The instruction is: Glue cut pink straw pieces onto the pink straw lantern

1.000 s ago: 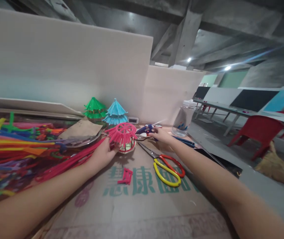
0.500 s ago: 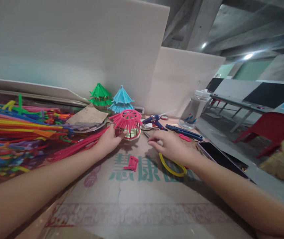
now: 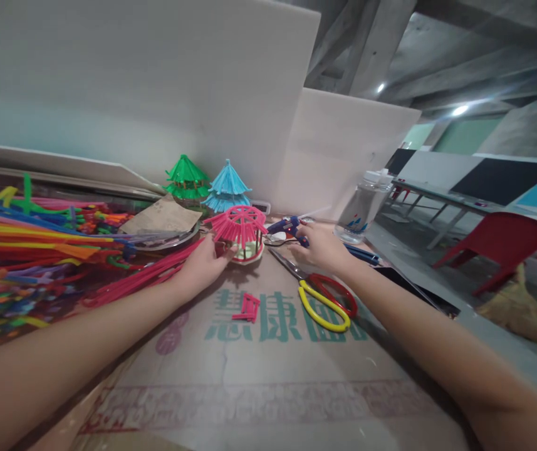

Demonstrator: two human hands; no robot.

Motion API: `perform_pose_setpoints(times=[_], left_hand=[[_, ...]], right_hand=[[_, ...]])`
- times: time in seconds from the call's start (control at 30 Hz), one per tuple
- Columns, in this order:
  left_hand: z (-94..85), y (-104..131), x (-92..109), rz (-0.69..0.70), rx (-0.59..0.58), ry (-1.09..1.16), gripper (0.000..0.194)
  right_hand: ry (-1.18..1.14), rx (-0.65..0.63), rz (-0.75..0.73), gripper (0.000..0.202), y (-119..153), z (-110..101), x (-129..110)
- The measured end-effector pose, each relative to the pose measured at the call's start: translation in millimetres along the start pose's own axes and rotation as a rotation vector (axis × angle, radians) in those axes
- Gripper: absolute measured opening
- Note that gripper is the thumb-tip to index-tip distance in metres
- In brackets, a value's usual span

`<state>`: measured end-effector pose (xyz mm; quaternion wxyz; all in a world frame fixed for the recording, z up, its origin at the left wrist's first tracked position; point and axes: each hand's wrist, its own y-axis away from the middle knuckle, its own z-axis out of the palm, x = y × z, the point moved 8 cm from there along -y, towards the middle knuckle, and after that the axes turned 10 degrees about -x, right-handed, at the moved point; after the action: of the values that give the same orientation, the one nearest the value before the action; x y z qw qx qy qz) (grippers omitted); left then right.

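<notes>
My left hand [image 3: 205, 260] is closed on the left side of a small pavilion model [image 3: 241, 225], with fingertips and thumb at its base. The model has a pink strip roof with an open ring at the top, thin dark posts and a pale base. My right hand [image 3: 323, 248] reaches past the scissors, its fingers around the handle of a blue hot glue gun [image 3: 286, 225]; the hand hides part of the handle. The scissors [image 3: 325, 313], with one yellow and one red handle, lie on the cardboard below. Several short pink strips [image 3: 248, 308] rest nearer to me.
Green [image 3: 186, 178] and blue [image 3: 228, 188] roofed models stand behind. Colourful pipe cleaners [image 3: 37, 250] fill the left side, beside a brown paper piece [image 3: 162, 220]. A clear bottle [image 3: 361, 207] and a dark flat device [image 3: 418, 291] are on the right.
My right hand has moved from above the scissors up and away from me to the glue gun, uncovering the scissors. My left hand and the pink-roofed model have stayed in place.
</notes>
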<state>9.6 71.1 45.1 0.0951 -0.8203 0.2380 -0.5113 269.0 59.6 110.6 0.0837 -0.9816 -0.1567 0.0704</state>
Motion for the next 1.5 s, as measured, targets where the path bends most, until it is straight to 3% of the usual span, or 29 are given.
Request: perform_pose_setpoints(times=[0.07,0.17,0.3,0.47,0.6,0.83,1.07,1.27,1.4,1.5], left_hand=[[0.4,-0.3,-0.1,-0.009,-0.012,-0.015,0.052],[1.2,-1.1,-2.7,-0.004,-0.023,-0.029,0.052],[1.4,-2.0,-9.0,0.013,-0.01,-0.002,0.052],[3.0,-2.2,-8.7,0.038,-0.021,-0.011,0.039],[2.8,-1.6,-7.6,0.039,-0.011,-0.017,0.04],[2.7,-1.6,-6.1,0.03,-0.016,-0.037,0.04],[3.4,-1.2,-6.1,0.012,-0.026,-0.018,0.042],[2.4,-0.2,-1.3,0.006,-0.031,-0.027,0.042],[1.6,0.3,-1.0,0.0,-0.016,-0.014,0.044],[3.6,0.6,1.5,0.018,-0.04,-0.02,0.043]], right_hand=[[-0.094,-0.031,0.078,0.05,-21.2,13.0,26.8],[-0.166,-0.115,0.113,0.046,-48.5,34.5,42.7],[-0.186,-0.147,0.185,0.034,-75.0,48.6,39.6],[-0.212,-0.138,0.226,0.034,-92.5,54.0,20.9],[-0.239,-0.105,0.218,0.036,-95.6,49.5,21.9],[-0.21,-0.115,0.228,0.034,-89.4,50.9,50.9],[-0.092,-0.106,0.18,0.038,-61.6,40.1,51.8],[0.043,-0.019,0.004,0.021,-13.4,17.6,14.0],[0.014,0.07,-0.291,0.015,30.2,4.5,-50.0],[-0.128,-0.039,-0.344,0.011,53.7,13.0,-87.4]])
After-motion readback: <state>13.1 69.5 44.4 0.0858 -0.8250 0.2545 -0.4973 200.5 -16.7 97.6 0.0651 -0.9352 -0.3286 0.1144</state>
